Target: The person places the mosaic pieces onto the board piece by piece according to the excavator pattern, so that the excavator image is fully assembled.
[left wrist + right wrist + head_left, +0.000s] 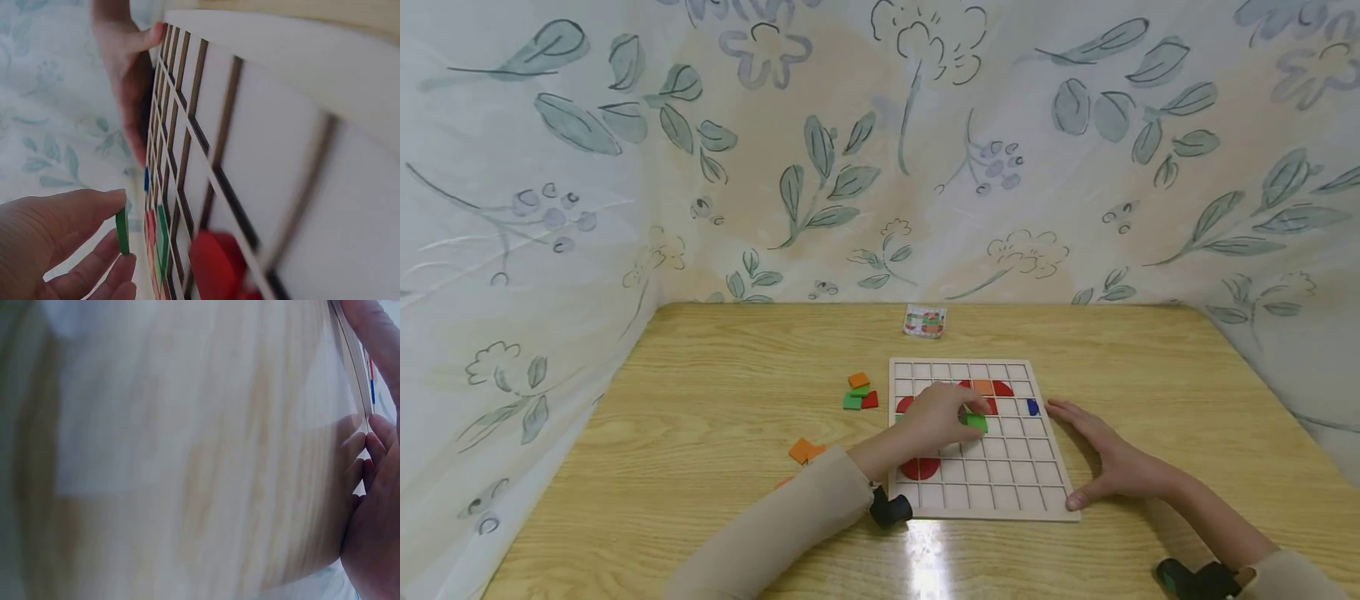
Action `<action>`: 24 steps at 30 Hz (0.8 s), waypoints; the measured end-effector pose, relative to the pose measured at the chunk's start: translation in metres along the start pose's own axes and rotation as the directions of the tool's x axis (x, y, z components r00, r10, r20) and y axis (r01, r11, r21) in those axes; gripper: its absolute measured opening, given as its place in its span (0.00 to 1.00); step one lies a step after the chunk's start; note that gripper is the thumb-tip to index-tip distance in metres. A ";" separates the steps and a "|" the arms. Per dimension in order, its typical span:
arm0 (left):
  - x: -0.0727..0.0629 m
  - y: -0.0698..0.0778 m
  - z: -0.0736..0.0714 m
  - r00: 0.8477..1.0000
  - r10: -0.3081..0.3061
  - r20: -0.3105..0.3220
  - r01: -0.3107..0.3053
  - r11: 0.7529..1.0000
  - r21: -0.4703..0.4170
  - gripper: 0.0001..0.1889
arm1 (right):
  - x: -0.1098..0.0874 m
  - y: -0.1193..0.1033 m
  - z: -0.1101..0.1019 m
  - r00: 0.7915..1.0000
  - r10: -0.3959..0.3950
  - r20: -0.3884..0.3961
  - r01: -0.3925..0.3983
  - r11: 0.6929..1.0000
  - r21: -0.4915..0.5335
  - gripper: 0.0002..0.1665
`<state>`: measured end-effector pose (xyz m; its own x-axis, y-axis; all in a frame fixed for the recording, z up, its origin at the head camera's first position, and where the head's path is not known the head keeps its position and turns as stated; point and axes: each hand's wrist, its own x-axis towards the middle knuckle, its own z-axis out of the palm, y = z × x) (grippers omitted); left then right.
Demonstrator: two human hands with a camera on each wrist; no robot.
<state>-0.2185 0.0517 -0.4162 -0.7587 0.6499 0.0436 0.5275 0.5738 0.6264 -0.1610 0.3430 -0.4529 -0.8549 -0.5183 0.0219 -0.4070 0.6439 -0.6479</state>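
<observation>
A thin green tile [122, 231] is pinched between the thumb and fingers of my left hand [931, 417]. That hand hovers over the pale wooden grid board [1015, 496], near its middle. Along the board's right side lies my right hand [1123, 462], fingers spread, its thumb at the near right corner and its fingertips by the upper right edge. On the board sit an orange square [983, 387], red rounded pieces [921, 469] and a small blue piece [1033, 407]. More red and green pieces lie partly hidden by my left hand.
Left of the board is a small heap of orange, green [852, 402] and red tiles. Nearer to me, orange tiles [802, 451] lie partly behind my left sleeve. A small printed card [924, 321] with a coloured pattern lies beyond the board. Patterned cloth [820, 200] surrounds the wooden table.
</observation>
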 end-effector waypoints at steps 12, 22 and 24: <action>0.018 0.007 0.014 0.999 0.010 0.047 -0.011 1.000 0.024 0.12 | 0.002 -0.004 0.001 1.000 0.021 0.014 -0.021 0.999 0.026 0.68; 0.022 0.008 0.018 0.999 0.008 0.050 -0.012 0.997 0.079 0.12 | 0.000 -0.002 0.000 1.000 0.029 0.006 -0.029 0.999 0.019 0.68; 0.022 0.007 0.018 0.999 0.012 0.049 -0.016 0.997 0.077 0.12 | 0.000 -0.001 0.000 1.000 0.026 0.006 -0.026 0.999 0.021 0.68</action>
<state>-0.2246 0.0795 -0.4249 -0.7325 0.6806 0.0128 0.5673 0.6000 0.5641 -0.1608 0.3420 -0.4520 -0.8633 -0.5048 0.0009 -0.3780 0.6452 -0.6639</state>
